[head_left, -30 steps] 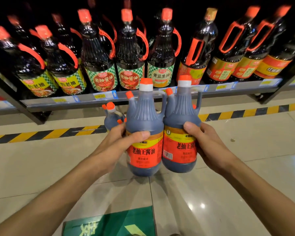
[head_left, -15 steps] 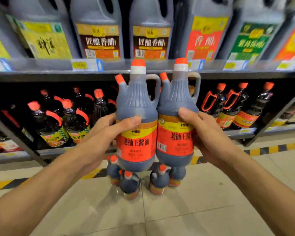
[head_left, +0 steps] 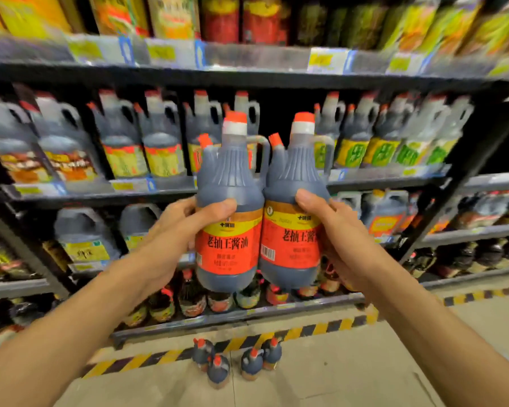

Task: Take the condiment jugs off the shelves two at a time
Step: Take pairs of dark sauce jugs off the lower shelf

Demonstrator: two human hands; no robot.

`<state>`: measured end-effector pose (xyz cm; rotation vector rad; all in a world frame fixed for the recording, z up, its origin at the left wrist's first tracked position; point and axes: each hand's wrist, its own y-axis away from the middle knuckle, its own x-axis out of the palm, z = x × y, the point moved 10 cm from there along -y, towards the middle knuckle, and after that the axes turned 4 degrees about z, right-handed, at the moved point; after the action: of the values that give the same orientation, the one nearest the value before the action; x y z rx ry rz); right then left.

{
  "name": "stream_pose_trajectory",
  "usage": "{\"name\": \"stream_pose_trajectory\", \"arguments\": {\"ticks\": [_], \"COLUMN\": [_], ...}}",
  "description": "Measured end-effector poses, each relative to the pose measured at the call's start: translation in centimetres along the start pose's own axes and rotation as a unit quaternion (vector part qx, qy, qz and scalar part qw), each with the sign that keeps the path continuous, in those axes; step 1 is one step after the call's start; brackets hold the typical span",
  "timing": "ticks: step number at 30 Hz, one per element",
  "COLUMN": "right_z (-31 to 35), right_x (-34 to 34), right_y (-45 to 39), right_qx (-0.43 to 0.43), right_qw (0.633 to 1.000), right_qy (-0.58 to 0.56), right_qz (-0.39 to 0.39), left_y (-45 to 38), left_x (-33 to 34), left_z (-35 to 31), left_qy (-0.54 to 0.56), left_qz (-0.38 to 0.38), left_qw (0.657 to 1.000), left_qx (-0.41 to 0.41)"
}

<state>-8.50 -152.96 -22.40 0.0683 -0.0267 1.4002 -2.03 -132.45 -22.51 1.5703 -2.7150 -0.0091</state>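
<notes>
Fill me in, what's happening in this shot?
A person stands at a store shelf holding two dark soy sauce jugs upright, side by side at chest height. The left hand grips the left jug and the right hand grips the right jug, each around the body at the red label. Four matching jugs on the floor stand in a cluster below. The shelf behind holds more jugs, with a dark gap right behind the held pair.

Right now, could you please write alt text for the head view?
Two hands hold two dark jugs side by side before store shelves: left hand on left jug, right hand on right jug. Four jugs stand on the floor below.
</notes>
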Motion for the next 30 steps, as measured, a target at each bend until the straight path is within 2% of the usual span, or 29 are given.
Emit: {"name": "stream_pose_trajectory", "arguments": {"ticks": [6,12,18,30], "right_z": [17.2,26.8,29.6,26.6], "right_x": [-0.2,-0.9,-1.0,-4.1], "right_y": [2.0,4.0,4.8,-1.0], "right_qx": [-0.034,-0.039,-0.025,0.018], "right_qw": [0.999,0.997,0.995,0.996], "right_qy": [0.015,0.025,0.045,0.023], "right_qz": [-0.016,-0.061,-0.085,-0.090], "left_y": [0.5,1.5,1.6,-5.1], "left_x": [1.6,3.5,4.1,5.0], "left_z": [-17.8,-27.5,-30.4,-27.7], "left_qy": [0.011,0.006,0.015,-0.004], "left_qz": [0.014,0.046,0.048,0.048], "left_qw": [0.998,0.996,0.998,0.999], "left_qx": [0.055,0.071,0.040,-0.013]}}
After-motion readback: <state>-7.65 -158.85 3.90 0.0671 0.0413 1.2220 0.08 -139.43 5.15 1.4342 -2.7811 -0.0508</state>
